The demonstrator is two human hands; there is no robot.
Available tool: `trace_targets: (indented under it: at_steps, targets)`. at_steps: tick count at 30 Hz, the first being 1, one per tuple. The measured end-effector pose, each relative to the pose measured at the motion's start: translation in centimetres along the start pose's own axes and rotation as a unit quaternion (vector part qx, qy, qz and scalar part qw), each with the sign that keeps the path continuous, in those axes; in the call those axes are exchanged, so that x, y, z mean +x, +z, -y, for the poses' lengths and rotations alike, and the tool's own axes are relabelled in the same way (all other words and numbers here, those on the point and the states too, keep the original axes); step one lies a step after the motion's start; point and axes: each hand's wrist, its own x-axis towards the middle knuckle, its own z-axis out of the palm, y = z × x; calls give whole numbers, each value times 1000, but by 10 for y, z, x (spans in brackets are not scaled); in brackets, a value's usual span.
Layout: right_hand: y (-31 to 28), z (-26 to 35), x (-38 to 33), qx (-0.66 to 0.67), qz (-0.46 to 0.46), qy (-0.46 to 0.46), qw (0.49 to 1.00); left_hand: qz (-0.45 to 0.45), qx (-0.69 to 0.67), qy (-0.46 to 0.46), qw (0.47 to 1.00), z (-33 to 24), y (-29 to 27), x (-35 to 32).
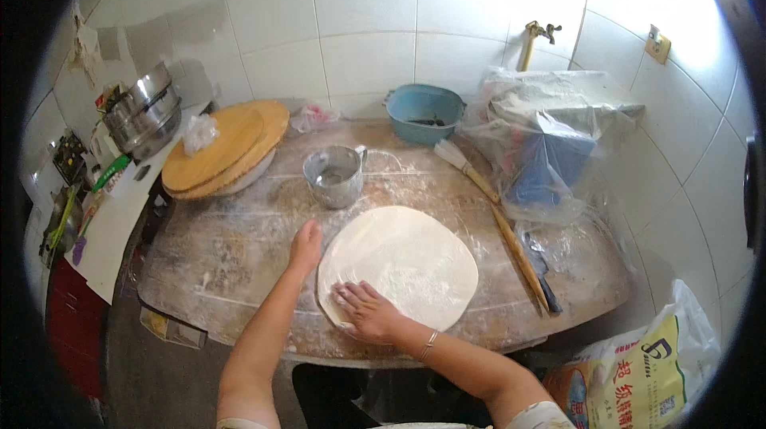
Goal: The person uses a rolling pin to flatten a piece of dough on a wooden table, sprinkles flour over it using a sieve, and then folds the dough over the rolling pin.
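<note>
A large flat round of dough [407, 257], dusted with flour, lies on the floury wooden table [207, 269]. My right hand [369, 311] rests flat on its lower left part, fingers spread, with nothing held. Just left of the dough's edge is my left hand [306, 247], seen side-on. Its fingers look loosely extended and partly hidden, and no object shows in it. Behind the dough stands a metal cup with a handle [333, 178]. To the right lie a pale-bristled brush [463, 166], a tapered wooden rolling pin [519, 257] and a dark knife-like tool [542, 281].
Round wooden boards [219, 146] cover a bowl at the back left. A blue basin [425, 112] and a plastic-wrapped blue device [550, 166] stand along the back. Steel pots [144, 114] sit on the left counter. A printed flour sack [638, 373] stands at lower right.
</note>
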Motion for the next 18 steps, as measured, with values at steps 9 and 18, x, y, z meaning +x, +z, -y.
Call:
trace_targets:
  at_steps: [9, 18]
  targets:
    - [-39, -83, -132, -25, 57, 149, 987, 115, 328, 187, 919, -38, 10, -119]
    - [-16, -69, -23, -57, -29, 180, 982, 107, 354, 177, 912, -36, 20, -122]
